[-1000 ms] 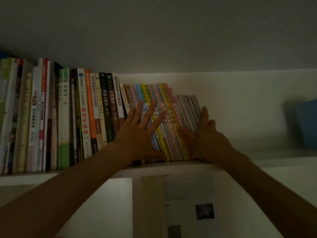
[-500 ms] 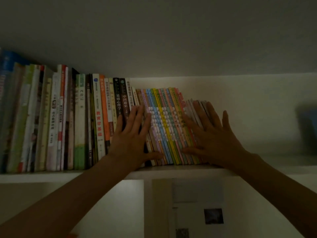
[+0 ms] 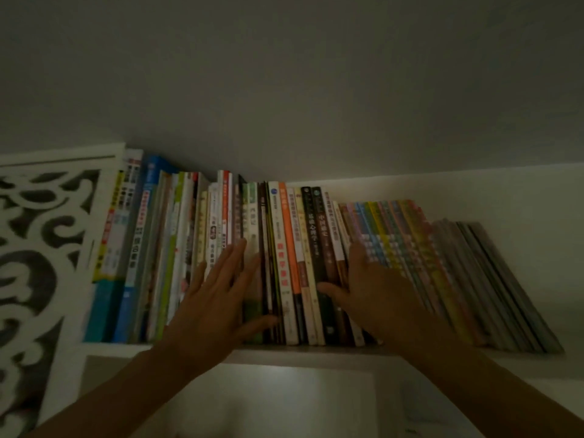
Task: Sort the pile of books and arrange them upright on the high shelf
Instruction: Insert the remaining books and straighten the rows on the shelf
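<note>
High shelf [image 3: 316,350] holds upright books [image 3: 284,263]; flat left hand [image 3: 218,298] and right hand [image 3: 376,292] press their spines, thin books [image 3: 474,279] leaning rightward.

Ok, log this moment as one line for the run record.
left hand flat on book spines | right hand flat on book spines | book row on high shelf | thin books at right end leaning left

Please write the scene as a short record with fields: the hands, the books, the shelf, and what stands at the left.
left hand: open, fingers straight, flat against the book spines
right hand: open, flat against the spines further right
row of colourful paperback books: on the shelf, the rightmost thin ones lean left
white high shelf: close under the ceiling
white carved openwork panel: at the shelf's left end
</note>
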